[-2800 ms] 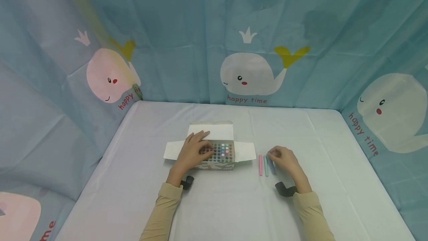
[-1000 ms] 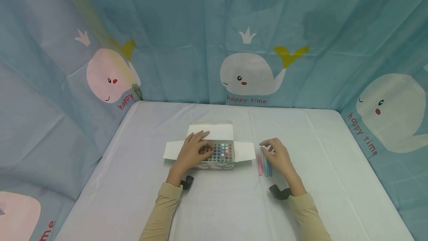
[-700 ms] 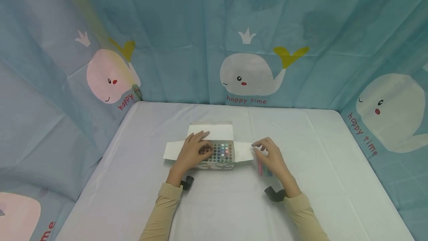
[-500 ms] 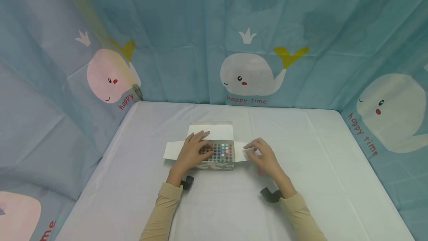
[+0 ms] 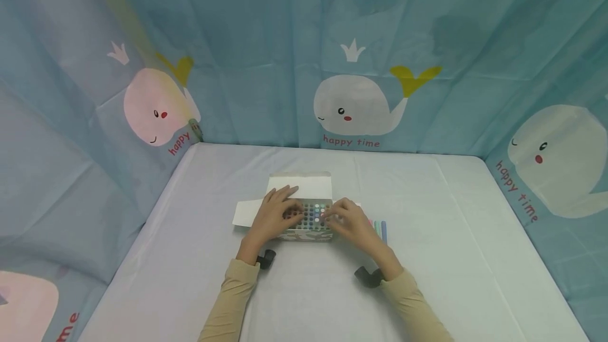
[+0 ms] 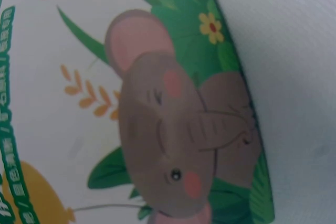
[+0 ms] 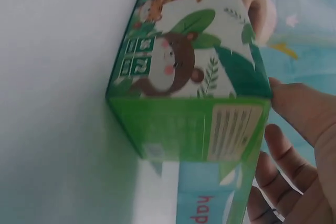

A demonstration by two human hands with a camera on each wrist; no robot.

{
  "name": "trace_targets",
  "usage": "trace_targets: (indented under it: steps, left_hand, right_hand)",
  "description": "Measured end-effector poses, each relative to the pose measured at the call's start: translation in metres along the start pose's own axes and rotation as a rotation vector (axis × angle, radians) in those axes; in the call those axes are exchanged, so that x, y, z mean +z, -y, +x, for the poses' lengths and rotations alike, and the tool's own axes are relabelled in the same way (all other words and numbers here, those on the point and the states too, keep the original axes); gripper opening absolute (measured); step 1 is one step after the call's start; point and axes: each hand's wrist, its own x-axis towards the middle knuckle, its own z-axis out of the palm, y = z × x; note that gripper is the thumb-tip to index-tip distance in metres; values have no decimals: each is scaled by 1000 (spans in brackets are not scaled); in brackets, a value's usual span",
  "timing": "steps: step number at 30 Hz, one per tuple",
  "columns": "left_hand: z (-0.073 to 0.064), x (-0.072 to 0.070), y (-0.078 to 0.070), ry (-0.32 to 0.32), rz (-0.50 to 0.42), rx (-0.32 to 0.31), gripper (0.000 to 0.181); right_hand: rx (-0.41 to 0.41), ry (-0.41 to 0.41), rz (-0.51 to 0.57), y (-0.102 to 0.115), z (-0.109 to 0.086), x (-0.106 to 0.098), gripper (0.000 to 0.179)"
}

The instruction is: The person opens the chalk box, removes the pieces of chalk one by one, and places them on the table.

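A printed cardboard chalk box stands upright with its lid and side flaps spread; inside, several chalk tops, white, green, blue and pink, show among dark holes. My left hand rests over the box's left part, thumb and forefinger bent apart above the holes. Over the right end hovers my right hand, fingertips near the pink top; in the right wrist view its thumb and fingers are apart beside the rim. Right of it lie pink, mint and blue chalk sticks, partly hidden by that hand.
A white cloth covers the table. The back lid flap and left flap stick out from the box; the right flap is mostly behind the right hand. Blue curtains with whales enclose the back and sides.
The right hand let go of the blue chalk, leaving it beside the mint one, then moved left to the box's right end. The left hand has stayed in place.
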Motion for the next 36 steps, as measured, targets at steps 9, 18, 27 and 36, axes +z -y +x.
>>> trace_targets:
  steps: [9, 18, 27, 36]
  left_hand:
    - [-1, 1, 1, -3, 4, 8, 11]
    - [-1, 0, 0, 1, 4, 6, 13]
    - [0, 0, 1, -8, 7, 10, 12]
    - [-1, 1, 1, -9, 5, 12, 12]
  right_hand:
    - [33, 72, -44, 11, 10, 5, 17]
    - [74, 118, -62, 12, 12, 4, 15]
    - [74, 147, -141, 13, 16, 7, 15]
    - [73, 158, -190, 13, 18, 10, 14]
